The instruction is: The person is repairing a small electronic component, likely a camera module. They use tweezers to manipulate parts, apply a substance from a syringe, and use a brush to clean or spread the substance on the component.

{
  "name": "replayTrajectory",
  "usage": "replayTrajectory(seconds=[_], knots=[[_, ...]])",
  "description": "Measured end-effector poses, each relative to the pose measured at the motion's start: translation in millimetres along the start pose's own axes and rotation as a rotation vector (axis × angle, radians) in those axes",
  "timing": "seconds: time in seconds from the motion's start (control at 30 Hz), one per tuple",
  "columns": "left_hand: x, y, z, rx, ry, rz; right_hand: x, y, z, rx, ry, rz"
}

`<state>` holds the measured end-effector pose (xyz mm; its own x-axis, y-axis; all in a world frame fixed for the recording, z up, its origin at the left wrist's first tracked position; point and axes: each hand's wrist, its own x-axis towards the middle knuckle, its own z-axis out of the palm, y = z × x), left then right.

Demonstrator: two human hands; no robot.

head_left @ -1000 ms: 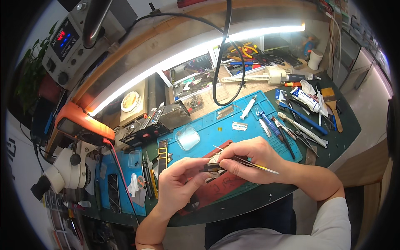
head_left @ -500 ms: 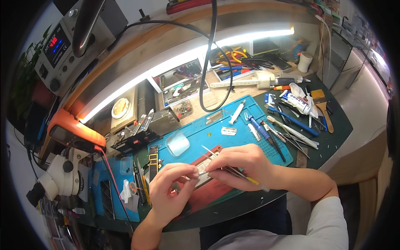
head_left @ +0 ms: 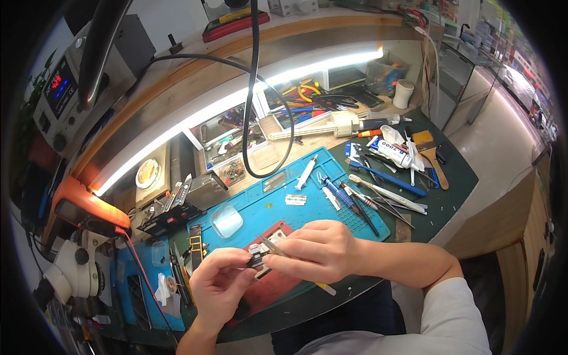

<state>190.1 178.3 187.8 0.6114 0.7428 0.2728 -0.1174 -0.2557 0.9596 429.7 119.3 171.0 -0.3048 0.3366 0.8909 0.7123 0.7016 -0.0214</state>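
Note:
My left hand (head_left: 222,281) pinches a small dark part with silvery patches (head_left: 256,258) between thumb and fingertips; its exact kind is too small to make out. My right hand (head_left: 319,251) is closed around metal tweezers (head_left: 273,247), whose yellowish rear end (head_left: 325,288) sticks out below the palm. Its fingertips meet the small part's right side. Under both hands lies a red holder (head_left: 269,299) with a pale, board-like piece (head_left: 277,236) on it, partly covered by my fingers.
On the blue mat (head_left: 254,204) are a clear dish (head_left: 226,220), a syringe (head_left: 306,172) and a razor blade (head_left: 296,200). Screwdrivers (head_left: 343,194), a brush (head_left: 427,148) and a glue tube (head_left: 391,152) lie rightward. A black cable (head_left: 251,106) hangs above; a microscope (head_left: 71,266) stands left.
The whole view has shifted, so the bench appears farther left. The small part now shows its dark side between my fingers. Both hands stay together over the red holder.

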Motion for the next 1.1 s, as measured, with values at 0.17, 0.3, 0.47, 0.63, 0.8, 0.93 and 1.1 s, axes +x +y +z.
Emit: replayTrajectory(seconds=[0.17,0.3,0.47,0.63,0.8,0.93,1.1], knots=[[-1.5,0.0,-2.4,0.042,0.043,0.031,0.4,-0.6,2.5,0.034,0.028,0.077],[1.2,-2.1,-8.2,0.077,0.100,0.079,8.2,12.2,-11.7,0.016,-0.075,0.233],[6.7,-2.5,-15.9,0.106,0.186,0.113,7.7,32.7,-36.4,-0.133,-0.375,0.458],[9.3,-0.6,-17.6,0.070,0.201,0.105,-31.2,32.9,-58.9,-0.215,-0.723,0.330],[9.0,1.5,-17.4,0.083,0.192,0.108,-15.5,27.4,-54.4,-0.412,-0.690,0.424],[9.3,-8.5,-21.3,0.222,0.209,0.191,6.7,59.4,-17.4,-0.660,-0.657,0.547],[12.5,-4.6,-13.4,0.309,0.114,0.225,-10.0,84.0,18.5,-0.568,-0.680,0.675]])
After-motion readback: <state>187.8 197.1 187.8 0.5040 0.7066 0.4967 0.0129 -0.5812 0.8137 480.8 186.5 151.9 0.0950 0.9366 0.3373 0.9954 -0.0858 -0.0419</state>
